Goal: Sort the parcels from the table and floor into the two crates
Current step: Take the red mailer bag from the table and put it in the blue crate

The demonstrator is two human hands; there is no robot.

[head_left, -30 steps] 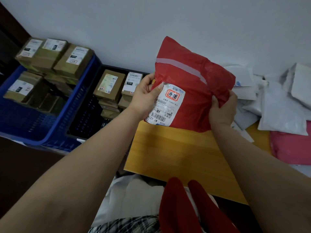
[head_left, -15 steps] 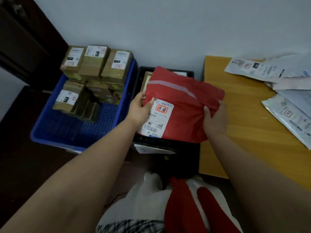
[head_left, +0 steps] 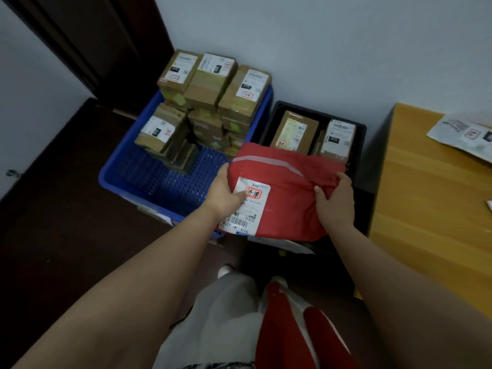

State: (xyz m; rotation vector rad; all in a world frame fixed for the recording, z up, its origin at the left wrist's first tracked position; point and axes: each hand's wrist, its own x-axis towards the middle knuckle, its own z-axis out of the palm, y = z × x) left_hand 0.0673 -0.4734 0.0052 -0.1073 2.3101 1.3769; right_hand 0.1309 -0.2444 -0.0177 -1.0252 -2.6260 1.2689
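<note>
I hold a red plastic parcel (head_left: 287,193) with a white shipping label over the near half of the black crate (head_left: 359,134). My left hand (head_left: 226,193) grips its left edge, thumb on the label. My right hand (head_left: 336,201) grips its right side, fingers curled into the bag. Behind the parcel, two brown cardboard boxes (head_left: 294,131) stand in the black crate. The blue crate (head_left: 125,169) to the left holds several stacked cardboard boxes (head_left: 210,83).
A wooden table (head_left: 431,209) stands on the right with a white mailer (head_left: 466,134) on it. White and red bags (head_left: 239,310) lie on the dark floor near my legs. A dark door (head_left: 87,43) is at the back left.
I have swung the red parcel from above the table leftward and down over the black crate. The view has turned left, so most of the table's mailers are out of sight.
</note>
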